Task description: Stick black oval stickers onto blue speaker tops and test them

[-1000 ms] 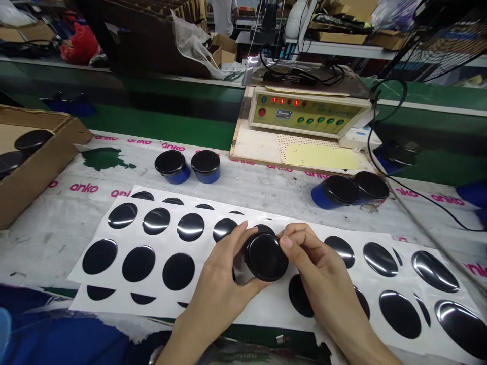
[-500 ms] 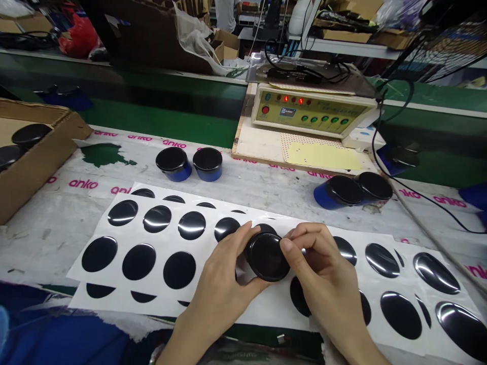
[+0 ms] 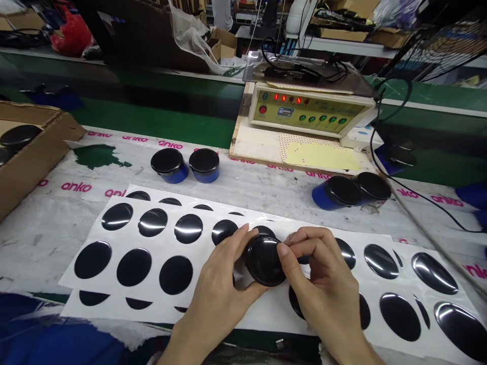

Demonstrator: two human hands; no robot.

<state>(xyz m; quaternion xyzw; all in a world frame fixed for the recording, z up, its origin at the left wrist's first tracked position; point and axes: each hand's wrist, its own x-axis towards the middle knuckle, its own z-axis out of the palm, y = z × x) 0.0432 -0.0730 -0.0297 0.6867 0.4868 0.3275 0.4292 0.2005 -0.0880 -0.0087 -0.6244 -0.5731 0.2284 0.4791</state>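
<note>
A round piece with a glossy black top (image 3: 265, 261) is between my hands, above the sticker sheets. My left hand (image 3: 216, 284) grips it from the left, its thumb under the near edge and its fingers at the far side. The thumb of my right hand (image 3: 329, 284) presses on the top's right rim, with the other fingers curled behind it. Whether those fingers also pinch a sticker is hidden. Beneath lie white sheets (image 3: 142, 291) bearing rows of shiny black round stickers (image 3: 175, 275), several partly covered by my hands.
Black-topped blue cylinders (image 3: 204, 166) stand in a pair behind the sheets, with another pair (image 3: 330, 192) at right. A cardboard box (image 3: 36, 167) holding similar pieces is at left. A control box (image 3: 312, 111) with red lights sits on a board at the back; a cable (image 3: 429, 230) runs down the right.
The black top has tilted slightly and now shows a glossier surface. Both hands keep their hold with little movement, while the view has shifted slightly.
</note>
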